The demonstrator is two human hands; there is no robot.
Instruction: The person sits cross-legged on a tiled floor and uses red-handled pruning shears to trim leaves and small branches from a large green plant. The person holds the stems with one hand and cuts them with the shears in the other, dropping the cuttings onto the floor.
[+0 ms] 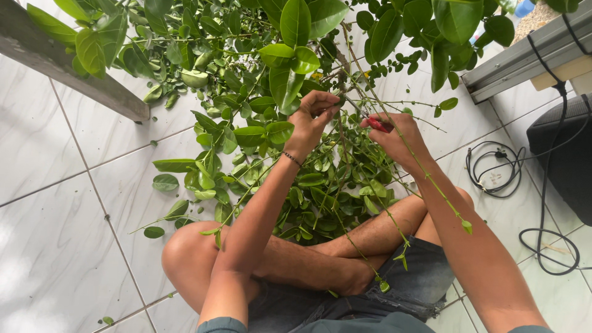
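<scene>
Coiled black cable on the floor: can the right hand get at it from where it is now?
Probably yes. The cable lies on bare tile right of the right hand, nothing between, but that hand already holds a red tool.

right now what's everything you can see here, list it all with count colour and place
leafy branches: many, green, hanging across the top and middle
thin stem: one, brownish green, pinched by the left hand, at the red tool
cut leaves: a heap, green, on the floor in front of the crossed legs
red-handled tool: one, red, in the right hand; blades hidden
floor tiles: many, white with grey veining, all around
cable: one coiled, black, on the floor at right
dark bin: one, black, right edge
bracelet: one, dark, left wrist
legs: two, crossed, grey shorts
left hand: pinching the stem
right hand: closed on the tool
</scene>
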